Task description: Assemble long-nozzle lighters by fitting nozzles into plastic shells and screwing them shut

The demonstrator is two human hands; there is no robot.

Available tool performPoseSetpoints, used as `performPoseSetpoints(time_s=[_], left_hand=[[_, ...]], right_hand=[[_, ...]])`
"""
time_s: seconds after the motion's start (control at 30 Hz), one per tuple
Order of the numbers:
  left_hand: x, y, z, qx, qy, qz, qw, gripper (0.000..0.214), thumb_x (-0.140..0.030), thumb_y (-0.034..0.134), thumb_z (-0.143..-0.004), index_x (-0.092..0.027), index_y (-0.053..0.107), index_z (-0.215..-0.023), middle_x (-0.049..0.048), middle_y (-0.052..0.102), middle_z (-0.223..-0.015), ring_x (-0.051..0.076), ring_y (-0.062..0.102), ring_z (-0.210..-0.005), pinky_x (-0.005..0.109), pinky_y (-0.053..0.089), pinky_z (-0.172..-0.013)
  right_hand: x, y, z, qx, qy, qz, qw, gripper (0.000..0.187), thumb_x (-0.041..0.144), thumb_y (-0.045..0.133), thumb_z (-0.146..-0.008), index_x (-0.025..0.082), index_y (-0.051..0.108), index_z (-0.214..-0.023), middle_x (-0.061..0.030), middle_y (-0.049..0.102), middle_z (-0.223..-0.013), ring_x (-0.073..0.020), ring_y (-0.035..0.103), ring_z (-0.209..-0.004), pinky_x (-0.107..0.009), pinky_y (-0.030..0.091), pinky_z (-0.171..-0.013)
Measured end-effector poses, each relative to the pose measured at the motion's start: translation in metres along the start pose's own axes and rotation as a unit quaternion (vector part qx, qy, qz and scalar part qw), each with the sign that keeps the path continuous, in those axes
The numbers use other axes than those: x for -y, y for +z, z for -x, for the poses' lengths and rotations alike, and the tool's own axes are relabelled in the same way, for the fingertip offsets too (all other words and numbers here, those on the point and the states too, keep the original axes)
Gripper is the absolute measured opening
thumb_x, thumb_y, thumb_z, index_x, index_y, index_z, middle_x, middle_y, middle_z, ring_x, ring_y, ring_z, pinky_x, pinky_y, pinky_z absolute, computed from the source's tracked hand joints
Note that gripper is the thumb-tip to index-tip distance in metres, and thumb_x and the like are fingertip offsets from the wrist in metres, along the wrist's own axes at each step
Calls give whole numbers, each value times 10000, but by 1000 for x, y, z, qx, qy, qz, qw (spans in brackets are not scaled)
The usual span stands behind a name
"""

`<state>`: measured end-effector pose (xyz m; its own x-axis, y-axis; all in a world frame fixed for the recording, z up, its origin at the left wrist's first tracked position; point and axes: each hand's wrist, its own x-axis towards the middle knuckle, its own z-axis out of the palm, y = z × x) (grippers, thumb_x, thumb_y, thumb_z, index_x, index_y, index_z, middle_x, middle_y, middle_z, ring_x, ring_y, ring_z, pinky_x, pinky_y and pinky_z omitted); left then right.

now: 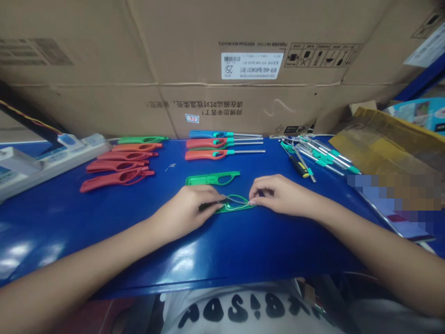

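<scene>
A green plastic lighter shell half [235,204] lies flat on the blue table [104,222], with thin wire parts inside it. My left hand [189,208] is closed at its left end and holds a dark thin tool against it. My right hand [278,192] pinches the shell's right tip with closed fingers. A second green shell half [212,178] rests just behind them.
Red and green empty shells [120,169] lie at the left rear; finished long lighters [222,144] sit at the middle rear. Metal inner tubes and a screwdriver [314,157] lie at the right. A white power strip [52,160] is far left. Cardboard boxes [222,69] wall the back.
</scene>
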<state>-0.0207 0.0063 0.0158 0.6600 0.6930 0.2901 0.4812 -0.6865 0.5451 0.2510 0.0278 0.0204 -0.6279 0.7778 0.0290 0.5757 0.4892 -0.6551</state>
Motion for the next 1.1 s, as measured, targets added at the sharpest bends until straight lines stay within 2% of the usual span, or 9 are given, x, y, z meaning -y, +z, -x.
performPoseSetpoints(time_s=[0.17, 0.5, 0.63, 0.8, 0.9, 1.1], left_hand=[[1, -4, 2, 3, 14, -21, 1000, 236, -183, 555, -975, -175, 766, -1078, 73, 773, -1029, 195, 736, -929, 316, 598, -854], [6, 1, 1, -27, -4, -36, 999, 183, -190, 605, -953, -189, 787, -968, 66, 782, -966, 200, 738, -882, 319, 603, -822], [2, -2, 2, 9, 20, -109, 994, 244, -212, 540, -994, -195, 780, -1038, 75, 766, -1035, 210, 722, -950, 324, 594, -847], [-4, -14, 2, 86, 62, -236, 966, 372, -264, 408, -1051, -158, 752, -1142, 113, 739, -1021, 240, 709, -904, 367, 594, -799], [-6, -18, 2, 114, 76, -240, 961, 379, -267, 395, -1054, -159, 713, -1228, 126, 706, -1090, 248, 691, -952, 395, 585, -856], [-9, -22, 10, 156, 48, -259, 952, 398, -261, 424, -1038, -189, 618, -1377, 146, 635, -1220, 277, 642, -1069, 435, 555, -940]], right_hand=[[0, -2, 1, 17, -12, 5, 1000, 100, 245, 687, -893, 183, 735, -831, -12, 714, -822, -118, 586, -697, -242, 406, -638], [2, -2, 1, 16, -15, 10, 1000, 105, 245, 677, -897, 185, 734, -832, -19, 718, -823, -130, 597, -712, -249, 409, -641], [2, -2, 1, 16, -12, 13, 1000, 101, 241, 679, -895, 187, 735, -830, -17, 716, -817, -128, 591, -702, -249, 409, -635], [2, -3, 2, 17, -17, 17, 1000, 97, 225, 679, -897, 182, 732, -828, -16, 720, -826, -126, 597, -708, -247, 415, -647], [1, -3, 2, 17, -20, 20, 999, 92, 224, 682, -900, 181, 731, -835, -13, 723, -837, -125, 599, -719, -248, 415, -657], [1, -3, 1, 18, -21, 21, 999, 91, 220, 682, -902, 182, 728, -833, -13, 721, -839, -126, 596, -719, -252, 415, -663]])
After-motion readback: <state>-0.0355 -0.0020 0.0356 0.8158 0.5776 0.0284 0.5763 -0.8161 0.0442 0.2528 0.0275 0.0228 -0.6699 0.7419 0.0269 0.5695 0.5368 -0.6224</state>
